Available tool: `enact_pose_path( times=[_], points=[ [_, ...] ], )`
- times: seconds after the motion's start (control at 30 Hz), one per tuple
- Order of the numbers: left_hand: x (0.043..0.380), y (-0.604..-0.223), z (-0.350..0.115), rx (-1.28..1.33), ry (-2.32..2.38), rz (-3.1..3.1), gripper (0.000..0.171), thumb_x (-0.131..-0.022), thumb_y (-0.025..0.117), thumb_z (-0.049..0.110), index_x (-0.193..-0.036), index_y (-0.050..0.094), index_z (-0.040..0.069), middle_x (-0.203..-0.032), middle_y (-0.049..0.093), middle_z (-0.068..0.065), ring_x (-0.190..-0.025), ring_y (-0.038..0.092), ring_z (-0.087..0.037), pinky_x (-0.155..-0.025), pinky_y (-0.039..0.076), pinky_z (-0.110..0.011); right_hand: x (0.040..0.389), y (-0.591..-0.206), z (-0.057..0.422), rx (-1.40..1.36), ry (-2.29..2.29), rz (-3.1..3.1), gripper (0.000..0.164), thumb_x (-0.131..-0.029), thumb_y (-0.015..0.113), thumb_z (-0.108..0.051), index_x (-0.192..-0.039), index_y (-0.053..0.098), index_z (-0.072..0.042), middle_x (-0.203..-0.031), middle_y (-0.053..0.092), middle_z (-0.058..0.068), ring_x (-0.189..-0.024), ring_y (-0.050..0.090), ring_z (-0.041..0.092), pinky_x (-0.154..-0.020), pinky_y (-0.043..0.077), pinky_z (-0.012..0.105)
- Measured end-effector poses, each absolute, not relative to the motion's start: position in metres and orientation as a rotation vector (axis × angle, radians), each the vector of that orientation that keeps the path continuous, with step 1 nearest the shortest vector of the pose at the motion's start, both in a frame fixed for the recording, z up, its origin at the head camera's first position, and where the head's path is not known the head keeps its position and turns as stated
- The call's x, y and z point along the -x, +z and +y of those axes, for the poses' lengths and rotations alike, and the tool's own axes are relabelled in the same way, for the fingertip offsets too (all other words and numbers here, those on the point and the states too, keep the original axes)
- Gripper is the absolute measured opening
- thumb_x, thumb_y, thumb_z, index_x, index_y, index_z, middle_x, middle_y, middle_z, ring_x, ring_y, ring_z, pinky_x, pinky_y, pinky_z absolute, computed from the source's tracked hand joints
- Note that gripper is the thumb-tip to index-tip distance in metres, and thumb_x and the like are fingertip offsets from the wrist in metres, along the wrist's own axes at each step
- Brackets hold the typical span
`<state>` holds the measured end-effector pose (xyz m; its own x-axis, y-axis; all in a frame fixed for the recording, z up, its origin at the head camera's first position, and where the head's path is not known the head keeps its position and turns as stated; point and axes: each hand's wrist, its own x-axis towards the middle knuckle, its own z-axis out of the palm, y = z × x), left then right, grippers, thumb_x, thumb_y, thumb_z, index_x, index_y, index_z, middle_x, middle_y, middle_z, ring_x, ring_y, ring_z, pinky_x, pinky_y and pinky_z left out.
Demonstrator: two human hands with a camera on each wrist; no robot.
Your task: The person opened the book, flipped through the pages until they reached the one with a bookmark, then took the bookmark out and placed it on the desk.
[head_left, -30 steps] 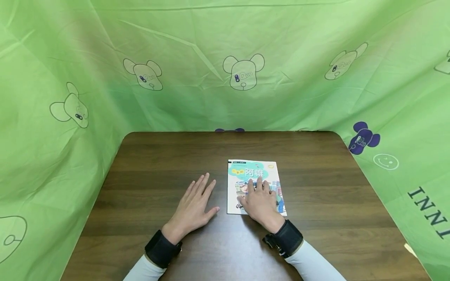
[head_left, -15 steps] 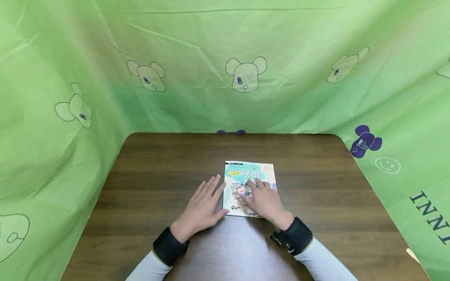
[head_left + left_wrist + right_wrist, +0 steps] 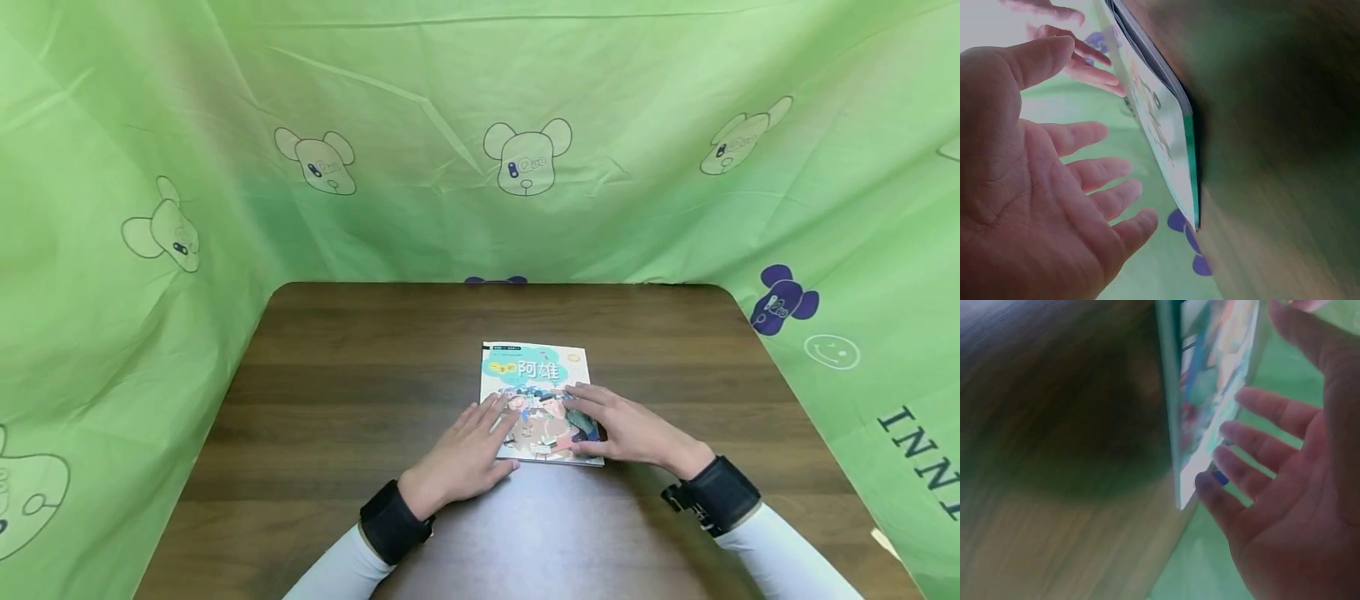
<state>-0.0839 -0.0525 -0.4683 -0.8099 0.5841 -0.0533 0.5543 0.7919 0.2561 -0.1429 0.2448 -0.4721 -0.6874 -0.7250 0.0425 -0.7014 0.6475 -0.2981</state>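
A thin picture book [image 3: 542, 365] with a white and turquoise illustrated cover lies closed on the table. My left hand [image 3: 459, 457], palm down with fingers extended, is at its left edge, and the fingertips overlap the cover in the head view. The left wrist view shows those fingers [image 3: 1107, 175] apart from the book's spine or edge [image 3: 1192, 150]. Over the right side of the cover is my right hand [image 3: 637, 427], fingers loosely spread. In the right wrist view its fingers [image 3: 1260, 444] appear just above the cover [image 3: 1200, 394]. Neither hand grips the book.
The brown wooden table [image 3: 360, 350] has rounded far corners. Green printed cloth [image 3: 420, 208] hangs behind it and along both sides. Each wrist wears a black band [image 3: 395, 522]. A small pale object [image 3: 885, 543] shows at the table's right edge.
My left hand has moved right from bare table to the book's left side. My right hand has shifted from the middle of the cover to its right side, uncovering the picture.
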Motion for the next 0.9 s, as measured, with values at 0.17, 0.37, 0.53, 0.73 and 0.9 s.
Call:
enact_pose_path(
  times=[0.17, 0.37, 0.53, 0.73, 0.9],
  points=[
    [0.084, -0.468, -0.045, -0.935, 0.323, 2.830, 0.077, -0.096, 0.048, 0.051, -0.157, 0.026, 0.009, -0.164, 0.018, -0.016, -0.150, 0.012, -0.032, -0.117, 0.021, -0.049, 0.140, -0.477, 0.253, 1.238, -0.438, 2.729, 0.084, -0.077, 0.069, -0.062, -0.142, 0.054, -0.011, -0.154, 0.041, 0.014, -0.137, 0.042, 0.030, -0.099, 0.046, 0.048],
    [0.089, -0.471, -0.038, -0.950, 0.361, 2.771, 0.078, -0.097, 0.048, 0.050, -0.158, 0.023, 0.009, -0.164, 0.013, -0.017, -0.150, 0.009, -0.032, -0.118, 0.019, -0.047, 0.140, -0.484, 0.256, 1.287, -0.451, 2.714, 0.086, -0.074, 0.073, -0.060, -0.142, 0.053, -0.010, -0.153, 0.041, 0.014, -0.136, 0.043, 0.031, -0.099, 0.046, 0.047],
    [0.091, -0.476, -0.035, -0.913, 0.384, 2.718, 0.077, -0.097, 0.051, 0.047, -0.158, 0.023, 0.009, -0.164, 0.012, -0.019, -0.150, 0.007, -0.034, -0.117, 0.021, -0.047, 0.140, -0.484, 0.255, 1.308, -0.443, 2.701, 0.084, -0.074, 0.073, -0.059, -0.140, 0.056, -0.010, -0.152, 0.042, 0.016, -0.134, 0.045, 0.032, -0.099, 0.046, 0.047],
    [0.094, -0.476, -0.033, -0.881, 0.343, 2.668, 0.076, -0.096, 0.052, 0.046, -0.157, 0.026, 0.008, -0.165, 0.011, -0.018, -0.150, 0.007, -0.035, -0.117, 0.022, -0.048, 0.141, -0.480, 0.255, 1.271, -0.431, 2.688, 0.074, -0.078, 0.071, -0.057, -0.135, 0.061, -0.010, -0.152, 0.044, 0.013, -0.133, 0.048, 0.029, -0.100, 0.046, 0.044],
    [0.095, -0.475, -0.031, -0.867, 0.325, 2.666, 0.073, -0.097, 0.050, 0.047, -0.155, 0.031, 0.008, -0.164, 0.014, -0.018, -0.150, 0.009, -0.035, -0.116, 0.023, -0.048, 0.144, -0.477, 0.256, 1.301, -0.449, 2.696, 0.059, -0.083, 0.068, -0.053, -0.123, 0.069, -0.009, -0.147, 0.050, 0.014, -0.131, 0.049, 0.030, -0.099, 0.047, 0.044]
  ],
)
